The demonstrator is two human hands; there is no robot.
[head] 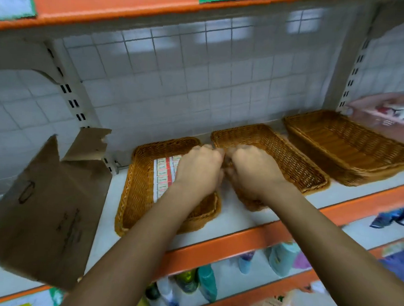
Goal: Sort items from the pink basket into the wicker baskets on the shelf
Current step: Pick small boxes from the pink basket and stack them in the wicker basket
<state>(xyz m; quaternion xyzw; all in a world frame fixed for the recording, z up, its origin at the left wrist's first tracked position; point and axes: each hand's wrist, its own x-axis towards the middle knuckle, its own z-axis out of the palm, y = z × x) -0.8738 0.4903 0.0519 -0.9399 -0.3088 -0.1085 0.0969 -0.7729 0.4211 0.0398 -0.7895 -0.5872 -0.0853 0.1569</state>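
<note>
Three wicker baskets stand in a row on the white shelf. The left wicker basket [134, 184] holds a row of small red-and-white boxes [164, 174]. My left hand [198, 166] hovers over its right side with fingers curled downward. My right hand [251, 171] is beside it, knuckles up, over the near left end of the middle wicker basket [288, 161]. The two hands meet at the gap between these baskets, and what the fingers hold is hidden. The right wicker basket [347, 145] has nothing in it. The pink basket [383, 114], blurred, sits at the far right.
An open, torn cardboard box [50, 204] stands on the shelf at the left. The shelf has an orange front edge [238, 242], a tiled back wall and another shelf overhead. Bottles [282, 258] and packets fill the shelves below.
</note>
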